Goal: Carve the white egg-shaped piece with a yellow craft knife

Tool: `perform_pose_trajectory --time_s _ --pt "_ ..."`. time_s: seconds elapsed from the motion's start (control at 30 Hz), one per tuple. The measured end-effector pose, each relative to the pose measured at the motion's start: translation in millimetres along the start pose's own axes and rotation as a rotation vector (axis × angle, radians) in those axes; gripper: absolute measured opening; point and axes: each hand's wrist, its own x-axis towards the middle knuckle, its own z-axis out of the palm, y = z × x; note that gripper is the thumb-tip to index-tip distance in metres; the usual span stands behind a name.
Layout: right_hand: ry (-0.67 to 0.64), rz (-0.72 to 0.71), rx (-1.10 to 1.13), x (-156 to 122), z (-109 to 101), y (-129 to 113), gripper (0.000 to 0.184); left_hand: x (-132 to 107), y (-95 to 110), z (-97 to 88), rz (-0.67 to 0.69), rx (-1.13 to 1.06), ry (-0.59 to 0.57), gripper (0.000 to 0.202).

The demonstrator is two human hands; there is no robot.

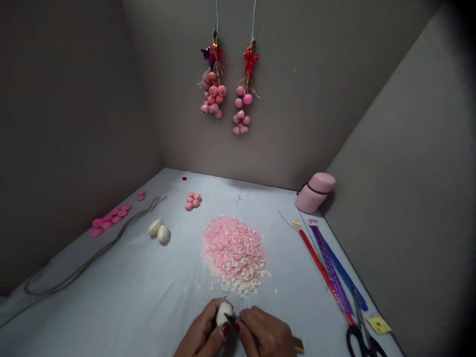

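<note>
Near the front edge, my left hand (pixel 204 329) is closed round a white egg-shaped piece (pixel 224 312), its thumb against the near side. My right hand (pixel 266 332) grips a craft knife (pixel 298 345); its dark blade meets the white piece, and the black and yellow handle end sticks out beyond my palm. Just ahead of both hands lies a heap of pink and white shavings (pixel 234 253), whiter at the near side. Two more white egg-shaped pieces (pixel 162 234) rest to the left, touching each other.
Pink discs (pixel 106 220), a long cord (pixel 111 243) and small pink balls (pixel 192 201) lie leftward and behind. On the right are a pink flask (pixel 315 193), red, purple and blue ribbons (pixel 330 267) and scissors (pixel 362 337). Two strings of pink balls (pixel 241 116) hang on the back wall.
</note>
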Motion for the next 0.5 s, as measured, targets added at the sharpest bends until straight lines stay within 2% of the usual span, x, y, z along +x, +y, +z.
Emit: perform_pose_trajectory --time_s 0.07,0.1,0.2,0.33,0.43,0.5 --pt "0.01 0.077 0.033 1 -1 4 0.053 1 -5 1.3 0.012 0.078 -0.088 0.051" --pt "0.019 0.115 0.058 1 -1 6 0.051 0 -6 2.1 0.005 0.088 -0.097 0.053" --pt "0.052 0.173 0.153 1 -2 9 0.045 -1 -3 3.9 -0.012 0.008 0.0 0.045" --pt "0.124 0.22 0.239 -2 3 7 0.035 0 4 4.0 0.005 -0.02 0.004 0.044" --pt "0.194 0.186 0.236 -6 8 9 0.031 1 3 4.8 0.028 -0.03 0.043 0.043" --pt "0.2 0.13 0.218 -8 9 12 0.031 0 1 7.2 0.015 -0.11 0.065 0.045"
